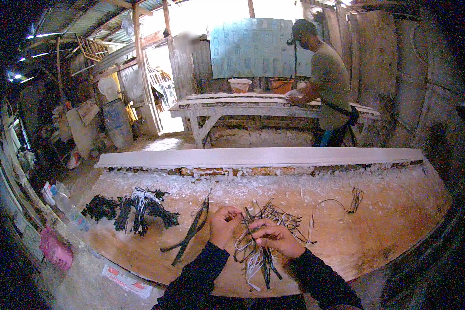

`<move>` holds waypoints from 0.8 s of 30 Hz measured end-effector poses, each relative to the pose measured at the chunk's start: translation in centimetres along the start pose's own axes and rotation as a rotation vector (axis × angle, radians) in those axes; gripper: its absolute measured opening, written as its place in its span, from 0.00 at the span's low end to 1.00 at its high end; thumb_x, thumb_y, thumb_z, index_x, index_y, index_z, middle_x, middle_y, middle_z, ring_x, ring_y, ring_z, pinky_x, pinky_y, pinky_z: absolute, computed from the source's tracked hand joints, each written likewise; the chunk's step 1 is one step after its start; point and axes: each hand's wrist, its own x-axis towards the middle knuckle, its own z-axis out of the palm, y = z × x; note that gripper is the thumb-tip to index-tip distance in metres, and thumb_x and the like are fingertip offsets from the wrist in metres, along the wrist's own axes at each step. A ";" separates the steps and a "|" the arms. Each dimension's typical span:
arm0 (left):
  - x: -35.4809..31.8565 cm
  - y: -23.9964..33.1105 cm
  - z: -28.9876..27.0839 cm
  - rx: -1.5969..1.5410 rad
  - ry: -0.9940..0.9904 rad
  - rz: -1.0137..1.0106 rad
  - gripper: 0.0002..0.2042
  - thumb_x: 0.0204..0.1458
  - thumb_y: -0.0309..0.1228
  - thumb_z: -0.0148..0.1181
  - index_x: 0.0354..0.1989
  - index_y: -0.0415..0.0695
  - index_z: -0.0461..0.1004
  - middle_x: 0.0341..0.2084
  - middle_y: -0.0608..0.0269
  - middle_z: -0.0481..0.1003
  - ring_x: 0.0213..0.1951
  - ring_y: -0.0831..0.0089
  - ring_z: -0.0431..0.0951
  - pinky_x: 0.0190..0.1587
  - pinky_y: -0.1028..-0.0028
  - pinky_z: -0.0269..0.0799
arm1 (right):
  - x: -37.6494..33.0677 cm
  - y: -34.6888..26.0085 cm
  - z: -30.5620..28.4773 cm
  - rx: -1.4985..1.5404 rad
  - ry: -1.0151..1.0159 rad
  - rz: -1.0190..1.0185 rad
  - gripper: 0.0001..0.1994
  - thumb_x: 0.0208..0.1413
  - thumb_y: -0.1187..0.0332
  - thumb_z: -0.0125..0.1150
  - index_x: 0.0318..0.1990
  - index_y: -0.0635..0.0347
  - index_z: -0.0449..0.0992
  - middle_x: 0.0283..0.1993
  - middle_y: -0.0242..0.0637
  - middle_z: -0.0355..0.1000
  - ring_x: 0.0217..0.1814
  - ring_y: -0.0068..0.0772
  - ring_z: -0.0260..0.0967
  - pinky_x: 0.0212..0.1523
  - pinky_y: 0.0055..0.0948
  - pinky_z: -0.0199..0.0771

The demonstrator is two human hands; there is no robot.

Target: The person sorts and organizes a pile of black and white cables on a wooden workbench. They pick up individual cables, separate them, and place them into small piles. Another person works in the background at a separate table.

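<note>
At the far left, a pink basket (57, 250) and a clear plastic bottle (70, 209) sit just outside the curved edge of the wooden surface (361, 248). Black bundles (101, 207) lie clumped on its left part, some mixed with white strands, while a blue drum (118, 124) stands well behind them. Next come long dark strips (194, 230), partly crossed, just left of the left hand (223, 227). This hand pinches the upper end of a thin dark strand (246, 223) between thumb and fingers; the right hand (278, 239) is pinched lower down on what seems to be the same strand, though it is too fine to be sure. Beneath both hands spreads a loose tangle (281, 212) of black and white strips, partly hidden by the right hand, its tails lying toward the near edge between the forearms. A long white slab (258, 157) spans the far side, blocking the way to a rear surface (212, 109) that bears a white bucket (239, 85) and an orange bucket (280, 85). A co-worker (330, 77) in a cap leans over that surface. Farther right, near the slab, lies a small dark bunch (355, 200).
</note>
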 end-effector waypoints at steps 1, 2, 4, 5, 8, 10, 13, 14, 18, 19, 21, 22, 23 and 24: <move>-0.1 0.2 0.0 0.000 -0.038 -0.054 0.04 0.40 0.21 0.59 0.26 0.40 0.73 0.22 0.68 0.72 0.24 0.83 0.69 0.27 0.82 0.65 | 0.0 0.0 0.0 -0.074 -0.003 -0.035 0.08 0.45 0.69 0.62 0.31 0.62 0.73 0.43 0.34 0.65 0.49 0.30 0.60 0.50 0.28 0.60; -0.3 0.3 0.1 0.000 -0.069 -0.082 0.04 0.40 0.21 0.59 0.26 0.40 0.74 0.23 0.68 0.72 0.24 0.82 0.69 0.27 0.82 0.65 | 0.0 0.1 -0.1 -0.021 0.017 0.029 0.07 0.45 0.69 0.62 0.30 0.62 0.73 0.40 0.33 0.66 0.47 0.29 0.62 0.48 0.27 0.61; -0.3 0.5 0.1 0.008 -0.152 -0.078 0.04 0.40 0.21 0.59 0.27 0.40 0.74 0.23 0.67 0.72 0.25 0.82 0.70 0.28 0.81 0.65 | -0.1 0.3 -0.1 -0.002 0.064 0.146 0.07 0.44 0.70 0.62 0.27 0.61 0.71 0.35 0.32 0.67 0.42 0.26 0.64 0.44 0.25 0.64; -0.2 0.6 0.1 0.015 -0.204 -0.045 0.04 0.41 0.22 0.59 0.27 0.40 0.75 0.23 0.67 0.72 0.25 0.81 0.70 0.29 0.81 0.65 | 0.0 0.3 -0.2 0.033 0.102 0.118 0.06 0.44 0.70 0.62 0.26 0.61 0.71 0.33 0.31 0.67 0.39 0.25 0.64 0.42 0.24 0.64; -0.4 1.2 0.0 0.018 -0.324 -0.028 0.05 0.41 0.22 0.59 0.28 0.40 0.75 0.24 0.67 0.72 0.26 0.80 0.70 0.31 0.80 0.65 | 0.2 0.5 -0.6 0.020 0.238 0.078 0.06 0.44 0.73 0.61 0.24 0.59 0.68 0.27 0.29 0.67 0.32 0.22 0.64 0.36 0.21 0.65; -0.6 1.9 0.0 0.020 -0.407 -0.026 0.05 0.41 0.23 0.59 0.29 0.41 0.75 0.24 0.67 0.71 0.28 0.78 0.70 0.33 0.79 0.65 | 0.2 0.8 -0.9 -0.020 0.333 -0.007 0.08 0.43 0.76 0.61 0.22 0.57 0.66 0.25 0.27 0.65 0.30 0.19 0.63 0.35 0.20 0.64; -0.8 3.0 0.0 0.045 -0.592 -0.016 0.04 0.42 0.25 0.60 0.27 0.40 0.74 0.24 0.66 0.71 0.31 0.77 0.70 0.35 0.77 0.65 | 0.5 1.9 -1.4 -0.028 0.502 -0.025 0.07 0.45 0.77 0.58 0.24 0.58 0.65 0.24 0.26 0.64 0.29 0.19 0.63 0.32 0.20 0.64; -1.0 3.4 -0.2 0.060 -0.676 -0.027 0.05 0.43 0.27 0.60 0.26 0.40 0.73 0.24 0.66 0.71 0.31 0.76 0.70 0.35 0.77 0.65 | 0.4 2.2 -1.7 -0.079 0.542 -0.002 0.06 0.46 0.76 0.57 0.24 0.59 0.65 0.24 0.27 0.64 0.29 0.19 0.63 0.32 0.21 0.65; -1.3 4.1 0.8 0.083 -0.915 0.207 0.08 0.44 0.31 0.61 0.26 0.40 0.70 0.25 0.66 0.69 0.31 0.75 0.69 0.36 0.78 0.64 | 0.5 3.4 -2.8 -0.275 0.629 -0.005 0.04 0.49 0.76 0.54 0.26 0.60 0.66 0.25 0.27 0.65 0.29 0.19 0.63 0.31 0.20 0.65; -1.5 4.2 1.0 -0.002 -0.901 0.222 0.08 0.44 0.31 0.60 0.26 0.40 0.70 0.25 0.67 0.69 0.30 0.75 0.69 0.36 0.78 0.63 | 0.6 3.4 -2.9 -0.338 0.658 0.053 0.03 0.50 0.76 0.54 0.27 0.60 0.67 0.25 0.28 0.65 0.29 0.19 0.63 0.31 0.20 0.65; -2.1 4.6 1.2 -0.011 -0.889 0.266 0.08 0.45 0.31 0.60 0.27 0.40 0.69 0.24 0.67 0.67 0.29 0.76 0.68 0.35 0.78 0.63 | 0.8 3.2 -2.5 -0.249 0.676 -0.027 0.02 0.50 0.75 0.54 0.28 0.61 0.68 0.25 0.29 0.65 0.30 0.20 0.63 0.33 0.20 0.64; -2.1 4.7 1.2 -0.087 -0.882 0.218 0.08 0.45 0.31 0.60 0.26 0.40 0.69 0.24 0.68 0.67 0.29 0.77 0.67 0.34 0.79 0.63 | 0.8 2.9 -2.3 -0.214 0.697 -0.023 0.02 0.50 0.75 0.54 0.28 0.61 0.68 0.25 0.29 0.65 0.31 0.20 0.63 0.33 0.21 0.63; -2.1 5.0 1.3 -0.144 -0.874 0.196 0.08 0.46 0.31 0.59 0.26 0.41 0.68 0.24 0.69 0.66 0.28 0.77 0.66 0.33 0.79 0.63 | 0.8 2.5 -2.1 -0.290 0.692 -0.059 0.02 0.49 0.74 0.55 0.28 0.61 0.69 0.25 0.30 0.64 0.31 0.22 0.62 0.34 0.21 0.63; -2.1 5.2 1.2 -0.183 -0.860 0.189 0.08 0.46 0.31 0.59 0.25 0.41 0.68 0.24 0.69 0.66 0.28 0.78 0.66 0.33 0.79 0.63 | 0.9 2.0 -1.9 -0.364 0.683 -0.097 0.02 0.49 0.74 0.55 0.29 0.62 0.70 0.24 0.30 0.64 0.31 0.23 0.62 0.35 0.22 0.62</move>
